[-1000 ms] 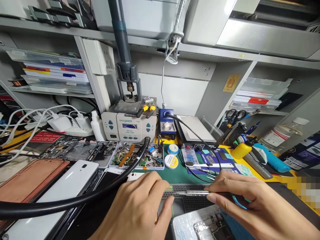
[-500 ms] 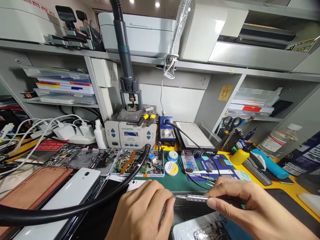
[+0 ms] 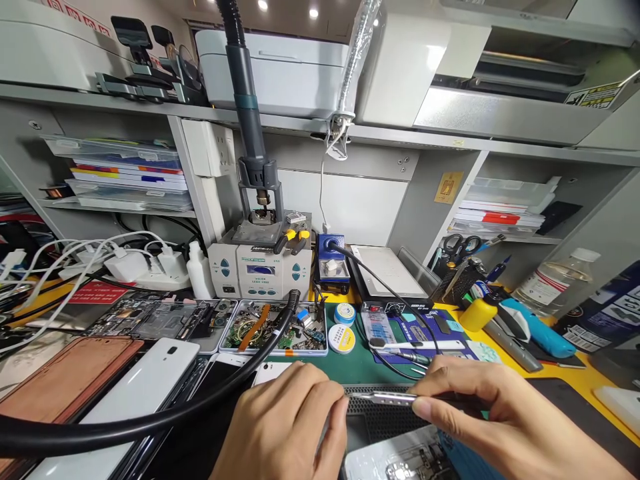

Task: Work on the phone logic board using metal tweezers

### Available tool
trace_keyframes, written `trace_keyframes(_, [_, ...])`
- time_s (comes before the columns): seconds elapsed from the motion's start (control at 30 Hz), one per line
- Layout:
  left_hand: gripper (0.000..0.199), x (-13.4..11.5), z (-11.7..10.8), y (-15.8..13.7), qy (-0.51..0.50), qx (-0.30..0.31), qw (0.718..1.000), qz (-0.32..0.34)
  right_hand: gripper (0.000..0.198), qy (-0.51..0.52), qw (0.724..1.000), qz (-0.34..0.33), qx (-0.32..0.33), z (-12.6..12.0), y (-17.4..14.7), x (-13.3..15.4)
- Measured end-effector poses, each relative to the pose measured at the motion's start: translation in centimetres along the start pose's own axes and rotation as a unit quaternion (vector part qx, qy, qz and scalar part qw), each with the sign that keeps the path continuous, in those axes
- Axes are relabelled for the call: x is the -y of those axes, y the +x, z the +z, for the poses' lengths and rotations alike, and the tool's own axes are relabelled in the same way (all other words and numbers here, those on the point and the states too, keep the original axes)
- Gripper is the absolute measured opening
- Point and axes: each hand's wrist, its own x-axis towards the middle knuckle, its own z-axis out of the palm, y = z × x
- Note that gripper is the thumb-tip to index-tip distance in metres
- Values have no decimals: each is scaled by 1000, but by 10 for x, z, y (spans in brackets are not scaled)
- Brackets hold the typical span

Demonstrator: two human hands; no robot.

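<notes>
My right hand (image 3: pixel 493 403) pinches a slim pointed metal tool (image 3: pixel 394 398), held level, with small holes along its silver body and its tip directed left. The tip reaches the fingertips of my left hand (image 3: pixel 290 423), whose thumb and forefinger are pressed together. Anything between those left fingers is hidden. Below the tool lies an opened phone housing (image 3: pixel 395 460), silvery with parts inside, cut off by the bottom edge. A blue piece (image 3: pixel 467 457) adjoins it under my right hand. Behind it is a dark perforated plate (image 3: pixel 385 420).
A thick black hose (image 3: pixel 200 420) arcs across the left front over several phones and a white phone back (image 3: pixel 135 387). A tray of circuit boards (image 3: pixel 280 330), two small round tins (image 3: pixel 343 339), a brush (image 3: pixel 415 345) and a hot-air station (image 3: pixel 257 270) stand behind.
The view has shifted very slightly. Both hands and the metal tool keep practically the same pose.
</notes>
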Motion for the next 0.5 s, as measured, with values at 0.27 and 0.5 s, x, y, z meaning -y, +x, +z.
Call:
trace_keyframes(0.27, [18, 5, 0, 2, 26, -10, 998, 54, 35, -27, 999, 18, -2, 0, 0, 9])
trace_keyframes(0.5, [20, -1, 0, 2, 30, -28, 998, 50, 37, -12, 999, 38, 9, -2, 1, 9])
